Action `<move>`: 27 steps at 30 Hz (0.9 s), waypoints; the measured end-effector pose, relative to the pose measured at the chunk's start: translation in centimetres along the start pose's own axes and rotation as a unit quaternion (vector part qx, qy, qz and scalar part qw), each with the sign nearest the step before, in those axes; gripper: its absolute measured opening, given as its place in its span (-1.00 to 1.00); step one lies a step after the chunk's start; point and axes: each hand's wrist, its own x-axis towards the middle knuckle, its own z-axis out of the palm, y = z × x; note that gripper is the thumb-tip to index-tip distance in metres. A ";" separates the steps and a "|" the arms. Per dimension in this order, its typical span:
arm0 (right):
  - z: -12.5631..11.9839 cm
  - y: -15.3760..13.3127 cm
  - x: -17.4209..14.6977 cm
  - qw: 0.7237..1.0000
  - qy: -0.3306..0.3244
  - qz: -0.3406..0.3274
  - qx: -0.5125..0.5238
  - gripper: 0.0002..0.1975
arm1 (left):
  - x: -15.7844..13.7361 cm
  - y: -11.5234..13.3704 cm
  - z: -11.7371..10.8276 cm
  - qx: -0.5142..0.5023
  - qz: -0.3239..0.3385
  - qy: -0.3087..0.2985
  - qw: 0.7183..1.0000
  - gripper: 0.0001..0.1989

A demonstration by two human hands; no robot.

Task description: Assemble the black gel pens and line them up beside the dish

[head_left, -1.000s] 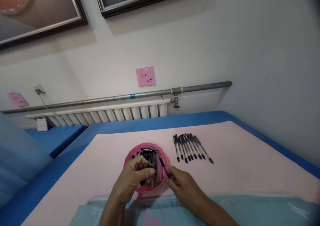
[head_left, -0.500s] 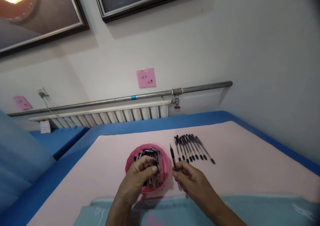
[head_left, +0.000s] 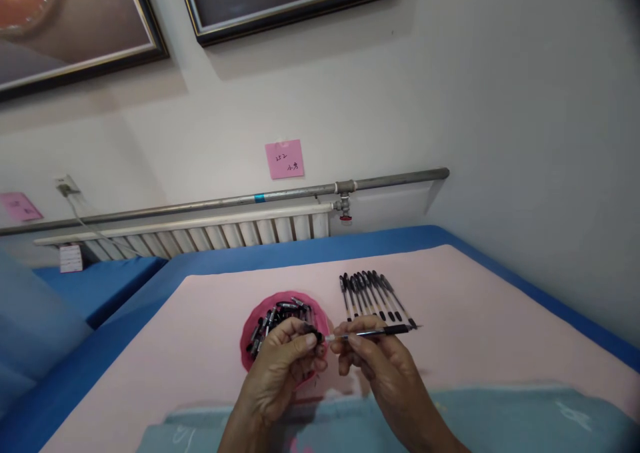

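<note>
My right hand [head_left: 375,353] is closed on a pen [head_left: 370,333] with a clear barrel and black grip, lying nearly level with its writing tip to the right. The pen's back end meets, or nearly meets, a small black end plug [head_left: 317,336] pinched in my left hand [head_left: 287,356]. Dark smudges mark the left fingertips. Beneath and behind that hand stands a pink scalloped basket [head_left: 245,326] full of black pen parts [head_left: 270,316], partly hidden by the fingers. Just beyond my right hand, several capped pens [head_left: 373,293] lie side by side in a row.
A pink sheet [head_left: 210,319] covers the blue table [head_left: 310,253]. Light blue cloth [head_left: 500,413] lies along the near edge. At the back are a white radiator [head_left: 250,231], a grey pipe [head_left: 300,191] and a wall with a pink note [head_left: 285,159].
My right hand has turned the pen from upright to level, tip now rightward, and brought its back end to the black plug in my left hand. The camera view has shifted slightly.
</note>
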 end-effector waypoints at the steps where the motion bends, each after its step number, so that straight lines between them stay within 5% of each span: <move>1: 0.0 0.0 0.0 1.000 -0.002 0.000 0.004 -0.82 | 0.0 -0.1 0.2 -0.002 -0.006 -0.004 1.000 -0.70; 14: -0.2 -0.3 0.1 0.991 0.007 -0.062 -0.117 -0.82 | 0.3 -1.3 0.6 -0.031 -0.005 -0.029 0.999 -0.76; 18: -0.4 0.3 0.4 0.997 0.023 -0.033 -0.067 -0.77 | 0.3 -1.6 0.9 -0.002 0.021 -0.017 1.000 -0.74; 24: -0.5 0.7 0.9 0.994 0.081 0.059 0.043 -0.70 | 0.3 -1.8 1.3 0.157 0.156 0.013 0.975 -0.75; 27: -0.4 0.6 1.0 0.994 0.087 0.054 0.050 -0.71 | 0.1 -1.8 1.6 0.146 0.114 0.007 0.983 -0.63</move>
